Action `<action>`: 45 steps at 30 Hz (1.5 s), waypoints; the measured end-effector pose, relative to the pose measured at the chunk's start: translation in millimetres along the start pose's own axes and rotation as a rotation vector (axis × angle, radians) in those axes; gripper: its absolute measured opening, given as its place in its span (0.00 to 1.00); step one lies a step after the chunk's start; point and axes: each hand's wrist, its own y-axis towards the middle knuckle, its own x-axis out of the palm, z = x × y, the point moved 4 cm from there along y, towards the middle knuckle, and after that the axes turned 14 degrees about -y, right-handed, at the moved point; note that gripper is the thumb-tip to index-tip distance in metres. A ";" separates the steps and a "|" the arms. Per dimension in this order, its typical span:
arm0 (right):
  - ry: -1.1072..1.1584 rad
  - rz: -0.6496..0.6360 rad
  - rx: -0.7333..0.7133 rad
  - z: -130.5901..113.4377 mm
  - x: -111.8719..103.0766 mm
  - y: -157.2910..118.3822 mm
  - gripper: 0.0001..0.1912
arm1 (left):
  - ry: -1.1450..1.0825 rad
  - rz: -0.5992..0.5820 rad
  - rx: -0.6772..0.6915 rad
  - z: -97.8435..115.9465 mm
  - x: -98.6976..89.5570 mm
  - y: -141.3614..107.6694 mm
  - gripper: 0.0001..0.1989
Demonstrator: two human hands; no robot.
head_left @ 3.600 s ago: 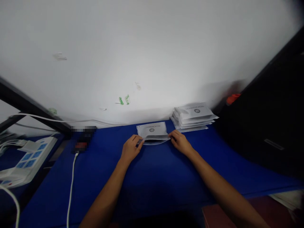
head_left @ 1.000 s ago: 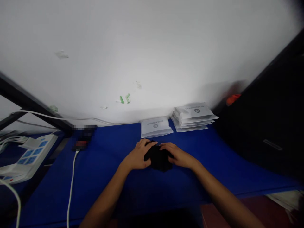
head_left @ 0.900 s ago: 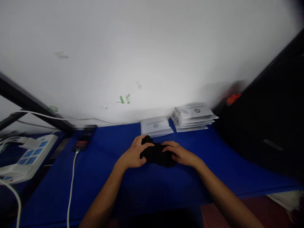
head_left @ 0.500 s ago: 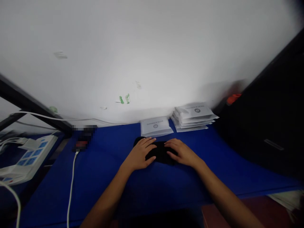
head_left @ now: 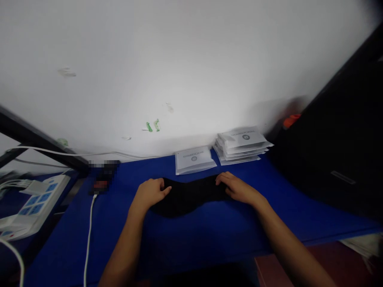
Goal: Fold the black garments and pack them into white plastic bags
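One strip of black, soft-looking cloth (head_left: 191, 195): stretched sideways between my hands, low at the smooth blue tabletop (head_left: 194, 243), nearer me than the flat, frosted-white printed pouch (head_left: 194, 161). My left hand (head_left: 149, 194): thumb and fingers pinching its left end. My right hand (head_left: 237, 187): gripping its right end. Handling note: lower edge uneven; equal, gentle tension should keep it flat.

My left grip (head_left: 151, 192) and right grip (head_left: 237, 188) hold the opposite ends of a black cloth (head_left: 191, 195), spread between them over the blue worktop (head_left: 185, 239). Just beyond it lies one printed white pouch (head_left: 195, 160); beyond my right grip sits a stack of pouches (head_left: 243, 145). Well left of my left grip is a power strip (head_left: 38, 203).
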 end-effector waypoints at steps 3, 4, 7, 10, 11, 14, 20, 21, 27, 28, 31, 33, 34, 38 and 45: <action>-0.005 0.007 0.017 -0.8 -2.0 -0.1 0.26 | -0.093 0.034 0.229 22.5 6.4 -4.2 0.11; -0.007 0.008 0.023 -1.1 -2.6 0.0 0.25 | -0.142 0.020 0.342 31.7 11.2 -6.0 0.13; -0.021 0.019 0.031 -0.6 -4.5 -0.6 0.24 | -0.228 -0.053 0.581 51.4 28.2 -10.2 0.27; -0.037 0.042 0.037 2.5 -6.7 -2.6 0.26 | -0.233 -0.101 0.604 56.1 38.5 -10.2 0.25; -0.039 0.043 0.042 3.6 -7.3 -3.5 0.27 | -0.226 -0.103 0.593 55.6 39.1 -10.0 0.20; -0.036 0.026 0.059 5.0 -9.3 -6.1 0.23 | -0.211 -0.101 0.580 52.2 35.8 -10.0 0.04; 0.029 0.117 0.063 -2.6 -18.3 -7.6 0.10 | -0.387 -0.163 0.558 49.6 27.3 -11.9 0.05; 0.052 0.141 0.073 -3.6 -18.7 -6.9 0.10 | -0.429 -0.181 0.558 51.7 26.7 -13.4 0.05; 0.061 0.231 0.131 -0.8 -12.1 -0.5 0.12 | -0.383 -0.232 0.584 65.7 32.2 -23.3 0.24; 0.058 0.256 0.146 1.3 -11.1 0.1 0.12 | -0.364 -0.227 0.597 66.2 33.1 -23.9 0.18; 0.045 0.345 0.187 8.1 -8.4 2.1 0.11 | -0.337 -0.170 0.630 64.0 33.4 -21.6 0.07; -0.001 0.402 0.198 11.0 -7.0 4.2 0.11 | -0.306 -0.032 0.580 57.7 31.0 -15.4 0.04; -0.043 0.432 0.205 11.8 -6.7 5.4 0.12 | -0.281 0.077 0.526 52.9 29.0 -11.5 0.03; -0.206 0.545 0.271 10.7 -8.3 7.5 0.15 | -0.175 0.540 0.295 32.3 19.0 -2.8 0.10; -0.115 0.170 0.098 -10.6 4.9 8.3 0.08 | -0.269 0.091 0.384 39.1 32.3 -1.6 0.08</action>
